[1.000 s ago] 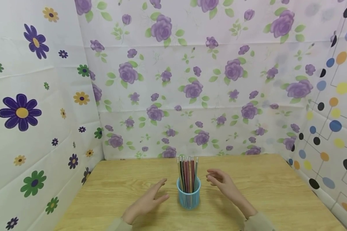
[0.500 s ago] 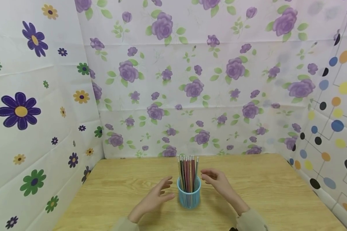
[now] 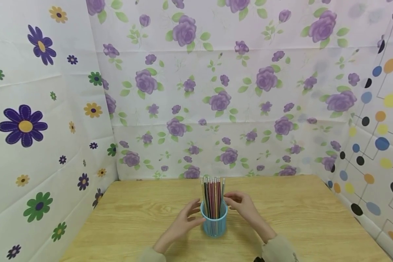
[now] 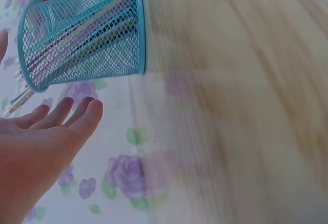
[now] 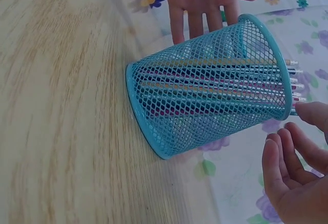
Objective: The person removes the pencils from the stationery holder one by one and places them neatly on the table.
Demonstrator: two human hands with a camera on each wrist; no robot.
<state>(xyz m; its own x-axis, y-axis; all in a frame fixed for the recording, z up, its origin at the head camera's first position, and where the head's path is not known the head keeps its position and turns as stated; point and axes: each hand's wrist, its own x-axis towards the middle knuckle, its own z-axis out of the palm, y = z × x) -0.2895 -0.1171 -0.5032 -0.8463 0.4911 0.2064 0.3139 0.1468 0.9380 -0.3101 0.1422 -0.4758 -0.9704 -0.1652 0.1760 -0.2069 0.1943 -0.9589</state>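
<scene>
A light-blue mesh pencil cup [image 3: 215, 228] stands upright on the wooden table, holding several pencils [image 3: 212, 198] with their eraser ends up. On its left side is my left hand [image 3: 184, 219], fingers spread and thumb near the rim. The left wrist view shows that hand [image 4: 48, 144] with a gap between its fingers and the mesh. My right hand [image 3: 245, 207] is at the cup's right side. In the right wrist view its thumb [image 5: 313, 115] is close to the rim and a pencil end, fingers loosely bent; whether the thumb touches is unclear. Neither hand visibly grips anything.
The light wooden table [image 3: 127, 214] extends around the cup. Behind it hangs a white cloth with purple roses [image 3: 219, 101]. Flower-printed cloth [image 3: 24, 126] covers the left side, and dotted cloth [image 3: 381, 143] the right.
Both hands have moved inward to the cup, the left hand rightward and the right hand leftward. The cup and pencils have stayed in place.
</scene>
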